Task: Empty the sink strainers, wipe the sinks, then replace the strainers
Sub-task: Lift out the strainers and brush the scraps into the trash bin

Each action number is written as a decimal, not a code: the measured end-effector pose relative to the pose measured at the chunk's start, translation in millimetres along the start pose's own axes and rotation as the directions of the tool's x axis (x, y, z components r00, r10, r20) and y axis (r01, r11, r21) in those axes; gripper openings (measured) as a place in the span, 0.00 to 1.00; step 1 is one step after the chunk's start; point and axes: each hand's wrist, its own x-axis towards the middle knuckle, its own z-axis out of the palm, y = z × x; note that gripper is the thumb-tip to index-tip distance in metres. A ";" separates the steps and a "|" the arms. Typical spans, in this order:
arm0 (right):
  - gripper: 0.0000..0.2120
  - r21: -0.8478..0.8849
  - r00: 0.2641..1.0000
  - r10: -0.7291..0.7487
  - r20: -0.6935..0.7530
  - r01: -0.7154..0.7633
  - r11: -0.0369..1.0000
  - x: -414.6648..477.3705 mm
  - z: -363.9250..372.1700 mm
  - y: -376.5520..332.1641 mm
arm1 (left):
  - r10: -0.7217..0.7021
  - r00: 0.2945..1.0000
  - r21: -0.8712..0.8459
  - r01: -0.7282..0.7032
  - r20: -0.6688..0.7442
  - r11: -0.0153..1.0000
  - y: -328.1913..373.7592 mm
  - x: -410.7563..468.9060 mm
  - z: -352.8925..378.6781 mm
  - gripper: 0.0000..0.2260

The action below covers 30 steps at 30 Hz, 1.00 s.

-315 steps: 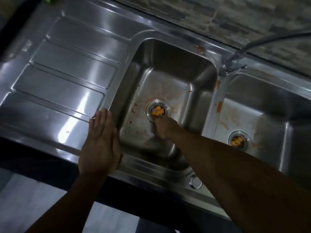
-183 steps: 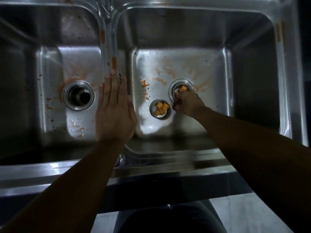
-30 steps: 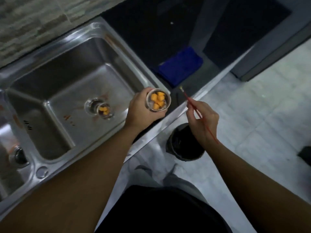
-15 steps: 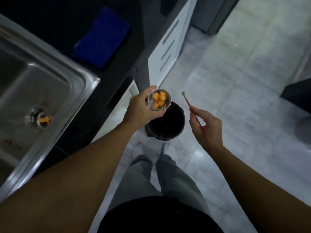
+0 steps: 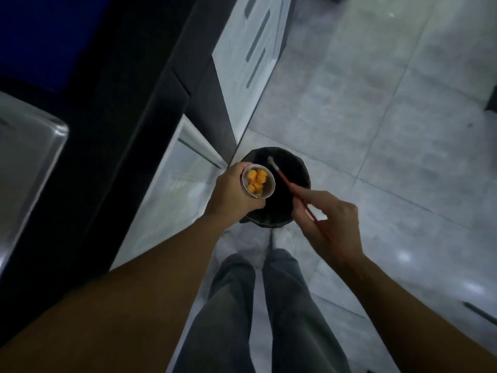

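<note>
My left hand grips a round metal sink strainer filled with orange food cubes, upright, over the left part of a black trash bin on the floor. My right hand pinches a thin red-handled brush, its pale tip pointing up and left over the bin, just right of the strainer. Only a corner of the steel sink shows at the left edge; the second strainer is out of view.
A dark countertop with a blue cloth runs along the left. White cabinet fronts stand behind the bin. My legs in grey trousers are below, on pale floor tiles.
The view has swung further from the sink toward the floor. Both hands have come over the bin, and the brush tip has moved closer to the strainer.
</note>
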 end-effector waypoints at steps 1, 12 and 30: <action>0.15 -0.004 0.999 -0.011 0.038 0.011 1.000 -1.5 7.6 5.5 | -0.005 1.000 0.008 0.005 0.001 1.000 -7.6 5.8 5.4 0.37; 0.15 -0.023 0.984 0.027 0.174 -0.023 0.999 0.5 64.2 60.7 | -0.009 0.998 0.088 0.004 0.060 0.996 -59.1 54.3 45.8 0.35; 0.16 -0.039 0.994 0.091 0.065 -0.089 0.995 -5.9 78.8 78.6 | -0.044 0.996 0.116 0.035 0.076 0.993 -77.2 60.0 58.7 0.32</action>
